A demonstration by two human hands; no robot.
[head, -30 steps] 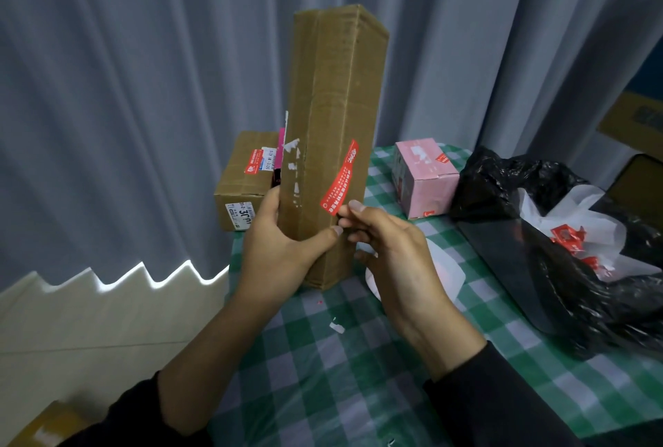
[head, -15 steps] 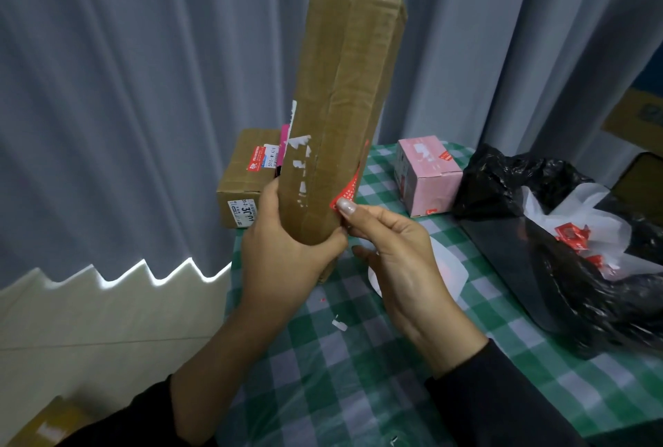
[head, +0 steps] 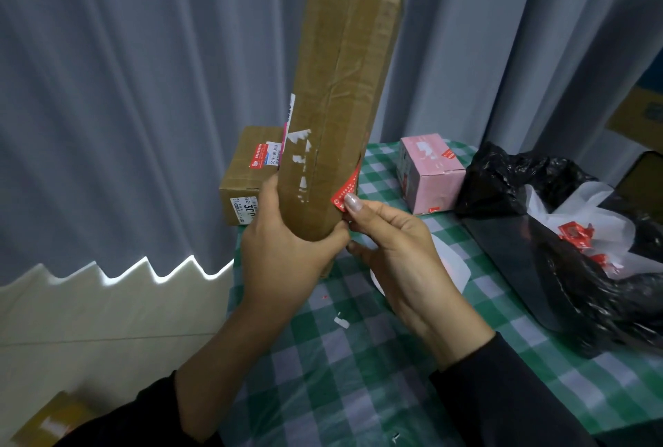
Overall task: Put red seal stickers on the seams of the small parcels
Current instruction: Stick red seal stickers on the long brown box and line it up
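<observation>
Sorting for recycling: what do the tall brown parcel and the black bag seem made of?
Tall brown parcel: probably cardboard, wrapped in glossy brown tape that shows sheen and wrinkles. Black bag: apparently thin plastic film, shiny and crumpled.

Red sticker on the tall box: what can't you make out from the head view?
Head view only:
- The red sticker: mostly behind the tall box edge; whether it covers a seam is hidden.
- Sticker print: too small.
- Box's lower end: covered by the left hand.

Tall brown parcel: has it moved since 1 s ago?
Yes. The tall brown parcel has risen and tipped its top rightward, judged against the brown box behind it.
</observation>
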